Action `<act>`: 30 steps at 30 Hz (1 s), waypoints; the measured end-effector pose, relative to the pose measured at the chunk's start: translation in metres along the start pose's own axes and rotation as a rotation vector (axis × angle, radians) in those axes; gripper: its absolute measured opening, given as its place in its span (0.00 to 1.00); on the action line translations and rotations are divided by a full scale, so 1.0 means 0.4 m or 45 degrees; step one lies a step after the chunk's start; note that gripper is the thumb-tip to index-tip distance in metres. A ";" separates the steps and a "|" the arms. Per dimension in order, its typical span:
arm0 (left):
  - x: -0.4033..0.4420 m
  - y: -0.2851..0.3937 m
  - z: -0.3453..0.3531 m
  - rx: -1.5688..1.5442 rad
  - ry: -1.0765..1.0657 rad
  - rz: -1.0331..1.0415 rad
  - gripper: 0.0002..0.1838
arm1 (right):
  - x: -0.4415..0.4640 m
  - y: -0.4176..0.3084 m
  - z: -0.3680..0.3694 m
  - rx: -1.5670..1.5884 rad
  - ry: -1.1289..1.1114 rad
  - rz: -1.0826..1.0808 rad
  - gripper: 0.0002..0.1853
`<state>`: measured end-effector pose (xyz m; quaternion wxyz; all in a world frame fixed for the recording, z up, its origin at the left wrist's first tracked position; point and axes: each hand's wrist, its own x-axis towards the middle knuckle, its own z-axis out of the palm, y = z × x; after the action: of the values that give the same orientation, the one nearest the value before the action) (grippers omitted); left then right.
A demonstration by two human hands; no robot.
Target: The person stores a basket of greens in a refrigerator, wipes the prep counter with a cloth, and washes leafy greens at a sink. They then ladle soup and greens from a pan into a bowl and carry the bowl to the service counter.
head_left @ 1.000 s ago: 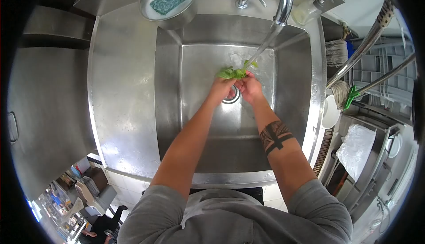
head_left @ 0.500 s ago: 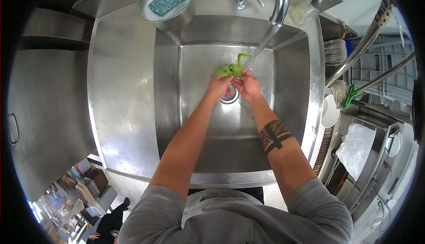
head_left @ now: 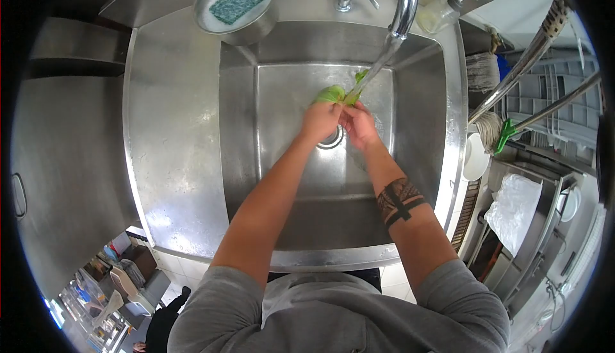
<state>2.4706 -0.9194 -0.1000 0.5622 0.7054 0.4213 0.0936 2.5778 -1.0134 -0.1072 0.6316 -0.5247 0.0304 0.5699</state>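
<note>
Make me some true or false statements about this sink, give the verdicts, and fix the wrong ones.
1. The left hand and right hand are both at the green leaves. True.
2. The faucet is off. False: water runs from the faucet.
3. A green scouring pad lies in the metal bowl. True.
4. The tattoo is on the left forearm. False: the tattoo is on the right forearm.

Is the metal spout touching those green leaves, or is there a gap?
Apart. The head view shows the spout ending short of the green leaves, with only a stream of water spanning the gap.
</note>
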 end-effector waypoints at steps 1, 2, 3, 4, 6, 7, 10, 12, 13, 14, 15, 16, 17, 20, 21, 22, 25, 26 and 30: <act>0.008 -0.018 0.013 0.138 0.203 0.311 0.22 | 0.000 -0.005 0.004 0.003 0.004 0.000 0.15; 0.005 -0.001 0.003 0.139 0.198 0.311 0.22 | 0.003 -0.011 0.009 0.024 0.017 0.014 0.15; 0.000 0.025 -0.014 0.176 0.065 0.199 0.23 | 0.004 -0.015 0.014 0.045 0.030 0.030 0.15; -0.006 0.052 -0.028 0.212 -0.067 0.087 0.24 | 0.000 -0.018 0.016 0.050 0.035 0.030 0.15; 0.001 0.048 -0.022 0.212 -0.057 0.105 0.23 | -0.004 -0.024 0.016 0.099 0.050 -0.013 0.16; 0.003 0.046 -0.018 0.208 -0.041 0.125 0.21 | -0.006 -0.026 0.017 0.103 0.054 -0.014 0.16; 0.001 0.043 -0.013 0.001 0.011 0.057 0.17 | -0.008 -0.032 0.009 0.106 0.021 -0.026 0.17; 0.005 0.048 -0.022 -0.107 -0.046 -0.051 0.16 | -0.010 -0.035 0.011 0.113 0.041 -0.049 0.18; 0.007 0.050 -0.027 -0.213 -0.099 -0.158 0.16 | -0.011 -0.037 0.011 0.113 0.044 -0.047 0.18; 0.007 0.043 -0.026 -0.213 -0.101 -0.162 0.16 | -0.009 -0.039 0.008 0.141 0.026 -0.038 0.18; 0.007 0.037 -0.024 -0.279 -0.085 -0.168 0.16 | -0.007 -0.040 0.005 0.168 0.008 -0.030 0.18; 0.007 0.031 -0.023 -0.345 -0.068 -0.174 0.17 | -0.005 -0.040 0.003 0.169 0.010 -0.028 0.18; 0.007 0.027 -0.023 -0.346 -0.070 -0.176 0.17 | -0.004 -0.041 0.001 0.173 0.022 -0.012 0.18; 0.005 0.022 -0.031 -0.466 -0.057 -0.204 0.17 | 0.006 -0.039 -0.001 0.160 0.022 0.006 0.20; 0.004 0.024 -0.035 -0.457 -0.072 -0.240 0.17 | 0.009 -0.036 -0.003 0.142 0.008 0.007 0.20; 0.002 0.027 -0.039 -0.449 -0.087 -0.277 0.17 | 0.011 -0.034 -0.004 0.141 0.009 0.009 0.20; 0.001 0.003 -0.039 -0.367 -0.096 -0.247 0.17 | 0.012 -0.032 0.007 0.093 -0.003 -0.003 0.20; -0.002 0.001 -0.041 -0.367 -0.094 -0.249 0.17 | 0.013 -0.032 0.010 0.062 0.018 0.012 0.20; -0.008 -0.014 -0.035 -0.328 -0.079 -0.173 0.19 | 0.008 -0.036 0.021 -0.036 0.035 0.043 0.19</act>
<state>2.4575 -0.9116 -0.0988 0.6659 0.5999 0.4349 0.0868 2.5852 -1.0025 -0.0966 0.6139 -0.5409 0.0399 0.5736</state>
